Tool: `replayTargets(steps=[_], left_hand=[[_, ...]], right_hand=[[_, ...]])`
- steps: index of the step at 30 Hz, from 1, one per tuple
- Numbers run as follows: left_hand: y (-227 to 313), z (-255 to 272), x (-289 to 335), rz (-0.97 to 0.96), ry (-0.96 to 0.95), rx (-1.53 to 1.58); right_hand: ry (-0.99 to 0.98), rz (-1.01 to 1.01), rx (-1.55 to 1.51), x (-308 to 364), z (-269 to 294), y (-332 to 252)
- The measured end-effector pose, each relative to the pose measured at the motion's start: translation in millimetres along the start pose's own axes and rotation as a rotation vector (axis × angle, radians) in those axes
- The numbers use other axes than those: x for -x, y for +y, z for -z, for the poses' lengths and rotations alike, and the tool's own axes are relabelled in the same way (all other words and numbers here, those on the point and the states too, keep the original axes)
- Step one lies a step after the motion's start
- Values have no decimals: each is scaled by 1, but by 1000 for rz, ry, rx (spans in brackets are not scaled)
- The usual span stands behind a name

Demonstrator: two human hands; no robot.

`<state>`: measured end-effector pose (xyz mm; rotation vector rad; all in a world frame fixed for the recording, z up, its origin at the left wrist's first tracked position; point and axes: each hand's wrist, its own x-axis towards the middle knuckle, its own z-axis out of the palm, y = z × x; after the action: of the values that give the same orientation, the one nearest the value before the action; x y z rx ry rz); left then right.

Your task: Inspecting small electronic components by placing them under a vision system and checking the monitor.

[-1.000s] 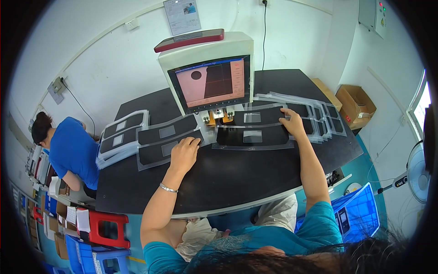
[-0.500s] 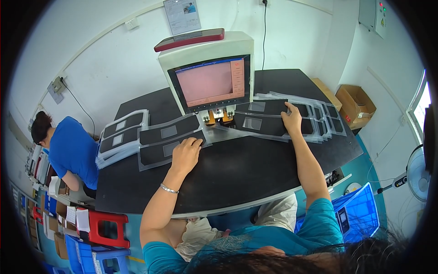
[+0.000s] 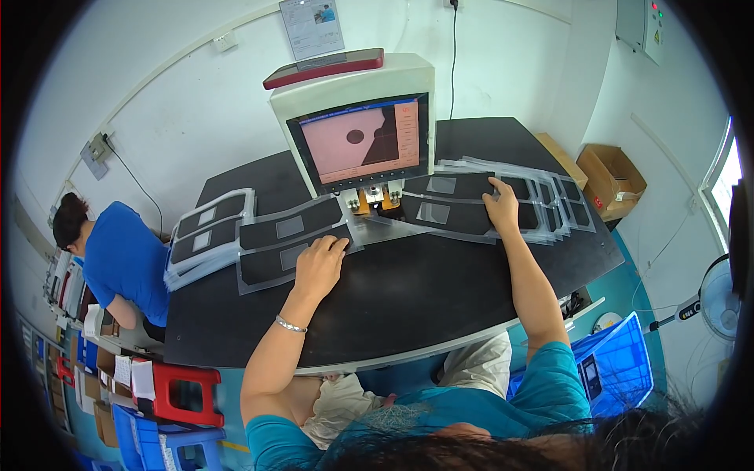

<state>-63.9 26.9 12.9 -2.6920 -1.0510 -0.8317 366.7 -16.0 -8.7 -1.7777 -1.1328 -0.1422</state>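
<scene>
A clear plastic sheet with black panels (image 3: 263,265) and small see-through windows lies left of the machine's head. My left hand (image 3: 319,265) is closed on its near right corner, fingers bent and close together. On the right, my right hand (image 3: 503,207) grips the right edge of a similar black-panelled sheet (image 3: 467,216), thumb and forefinger at its border. Between my hands, both sheets run to the small metal punching head (image 3: 375,198) under the monitor, where their inner ends are partly hidden. The monitor (image 3: 353,141) shows a dark round spot on pink beside a black area.
Stacked sheets lie at the left (image 3: 206,231) and right (image 3: 561,206) of the black table (image 3: 377,298). A cardboard box (image 3: 613,180) stands beyond the right end. Blue crates (image 3: 620,365), a red stool (image 3: 188,392) and a fan (image 3: 716,298) surround me. A person in blue (image 3: 126,259) works at left.
The monitor picture has gone from plain pink to one with a dark round spot and a black area at its right. My hands stay in nearly the same places.
</scene>
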Motion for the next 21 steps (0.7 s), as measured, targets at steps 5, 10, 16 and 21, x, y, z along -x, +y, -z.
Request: replayTargets(steps=[5, 10, 16, 21], left_hand=[[1, 2, -1, 13, -30, 20], [2, -3, 0, -3, -10, 6], [27, 4, 3, -78, -88, 0], [60, 4, 14, -193, -41, 66]], right_hand=[[-34, -24, -51, 2, 5, -6], [-52, 30, -47, 8, 6, -14], [-95, 265, 85, -11, 33, 9], [-9, 100, 462, -15, 80, 28]])
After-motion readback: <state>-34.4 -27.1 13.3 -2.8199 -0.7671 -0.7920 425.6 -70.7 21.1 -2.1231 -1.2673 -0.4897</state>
